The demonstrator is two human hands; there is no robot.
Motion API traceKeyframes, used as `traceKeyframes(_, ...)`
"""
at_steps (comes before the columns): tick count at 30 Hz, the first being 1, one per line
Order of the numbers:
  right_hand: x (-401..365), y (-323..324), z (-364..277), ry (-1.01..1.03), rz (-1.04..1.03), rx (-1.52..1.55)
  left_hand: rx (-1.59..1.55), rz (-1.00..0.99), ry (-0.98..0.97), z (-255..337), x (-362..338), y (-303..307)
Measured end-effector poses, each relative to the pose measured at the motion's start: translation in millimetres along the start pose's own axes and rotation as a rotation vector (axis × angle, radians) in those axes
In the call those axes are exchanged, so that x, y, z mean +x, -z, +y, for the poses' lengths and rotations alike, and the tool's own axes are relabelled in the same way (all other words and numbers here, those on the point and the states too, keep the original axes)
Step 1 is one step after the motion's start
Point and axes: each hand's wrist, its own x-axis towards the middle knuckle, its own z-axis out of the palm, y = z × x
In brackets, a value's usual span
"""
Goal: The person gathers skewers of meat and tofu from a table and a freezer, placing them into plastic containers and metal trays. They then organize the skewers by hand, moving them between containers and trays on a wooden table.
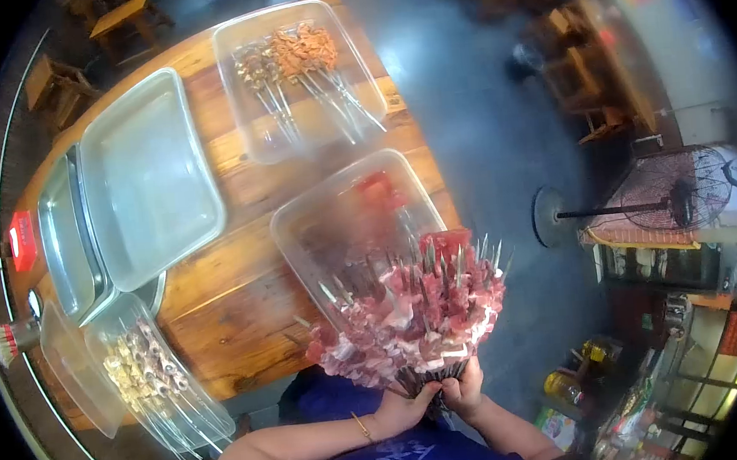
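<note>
Both hands clasp one big bundle of raw meat skewers (417, 312), held upright so the metal tips fan outward. My left hand (402, 409), with a thin bracelet at the wrist, grips the gathered skewer handles from the left. My right hand (465, 390) wraps them from the right. The bundle hangs over the near corner of a clear plastic tray (300, 235) that holds a few more red skewers on the wooden table (237, 299).
A far clear tray (237, 60) holds orange and brown skewers. Stacked metal trays (147, 177) sit at left. A near-left clear tray (152, 377) holds pale skewers. A red box (21, 240) lies at the table's left edge. A standing fan (665, 196) is on the floor at right.
</note>
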Motion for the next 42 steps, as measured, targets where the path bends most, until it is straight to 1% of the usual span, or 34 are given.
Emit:
traceKeyframes(1,2.1,-1.8,-5.0,-0.003,0.009,0.0,-0.002,0.001,0.011,2.7,0.0,0.8)
traceKeyframes(3,3.9,-4.2,0.3,-0.108,-0.032,0.019,-0.007,0.003,0.032,8.9,0.6,3.1)
traceKeyframes(4,9.5,-7.7,-7.5,-0.149,0.007,-0.058,-0.063,0.035,0.161,7.8,4.4,1.8)
traceKeyframes(5,13.3,-8.2,-8.4,-0.403,-0.048,-0.068,-0.126,0.086,0.141,3.4,13.1,1.0)
traceKeyframes(6,19.6,-7.5,12.2,-0.48,-0.096,0.042,-0.31,0.176,0.304,1.7,25.3,-3.5)
traceKeyframes(7,36.7,-10.6,16.2,-0.557,-0.144,0.152,-0.495,0.266,0.467,-2.6,34.9,-5.5)
traceKeyframes(8,37.6,-4.1,2.2,-0.591,-0.18,-0.141,-0.398,0.209,0.367,-20.7,32.1,-5.6)
traceKeyframes(11,17.2,-8.3,-25.5,-0.474,-0.072,-0.087,-0.194,0.116,0.207,9.3,8.1,-0.1)
traceKeyframes(12,15.3,-7.3,-21.9,-0.427,-0.081,-0.114,-0.148,0.03,0.262,13.0,7.9,7.1)
traceKeyframes(15,3.7,-7.7,-19.3,-0.436,-0.135,-0.197,-0.096,0.145,0.14,5.9,-7.2,-2.1)
traceKeyframes(16,16.6,-8.5,-25.9,-0.456,-0.181,-0.206,-0.174,0.18,0.191,3.4,-2.8,-5.0)
traceKeyframes(17,25.2,-10.5,-9.4,-0.505,-0.228,-0.138,-0.162,0.194,0.23,-1.8,7.4,-1.6)
traceKeyframes(19,25.4,-4.1,-6.2,-0.579,-0.244,-0.127,-0.231,0.17,0.357,3.1,10.4,-3.2)
traceKeyframes(20,16.9,-1.6,-17.3,-0.543,-0.196,-0.122,-0.18,0.159,0.313,9.3,1.8,-6.9)
traceKeyframes(21,11.1,0.1,-34.8,-0.506,-0.149,-0.118,-0.129,0.148,0.268,27.8,-2.9,-7.5)
traceKeyframes(22,15.1,3.1,-39.2,-0.534,-0.168,-0.128,-0.205,0.152,0.245,25.3,-2.1,-10.1)
traceKeyframes(25,24.6,-8.1,-44.0,-0.291,-0.065,-0.156,-0.201,0.077,0.233,30.8,-2.0,-1.5)
traceKeyframes(26,32.6,-11.2,-49.4,-0.361,-0.077,-0.201,-0.179,0.082,0.257,21.9,1.3,-0.9)
traceKeyframes(27,36.7,-8.3,-38.6,-0.495,-0.168,-0.189,-0.218,0.096,0.321,16.2,7.6,-0.4)
traceKeyframes(29,33.2,-7.9,-10.2,-0.657,-0.259,-0.22,-0.328,0.212,0.497,-6.6,13.7,-6.4)
traceKeyframes(30,23.8,-9.0,-21.8,-0.615,-0.204,-0.249,-0.21,0.136,0.378,-24.5,4.3,-5.7)
traceKeyframes(31,11.1,-9.8,-34.4,-0.573,-0.15,-0.277,-0.139,0.083,0.326,-2.3,-6.8,-3.3)
traceKeyframes(32,3.2,-9.4,-35.7,-0.417,-0.084,-0.193,-0.153,0.062,0.309,-3.7,-9.8,-5.0)
traceKeyframes(35,2.7,-6.9,-24.9,-0.496,-0.061,-0.168,-0.167,-0.011,0.291,8.6,-8.0,1.5)
traceKeyframes(36,5.2,-9.5,-24.5,-0.373,-0.031,-0.112,-0.166,-0.038,0.291,13.0,-6.6,5.5)
traceKeyframes(39,2.4,-10.1,-25.5,-0.257,0.022,-0.165,-0.067,-0.115,0.228,8.6,-7.6,8.9)
traceKeyframes(40,-2.5,-5.1,-14.8,-0.197,0.004,-0.218,-0.039,-0.075,0.156,10.5,-11.6,6.4)
traceKeyframes(42,-1.2,-2.2,-16.6,-0.129,-0.011,-0.193,0.012,-0.092,0.106,10.6,-9.5,7.0)
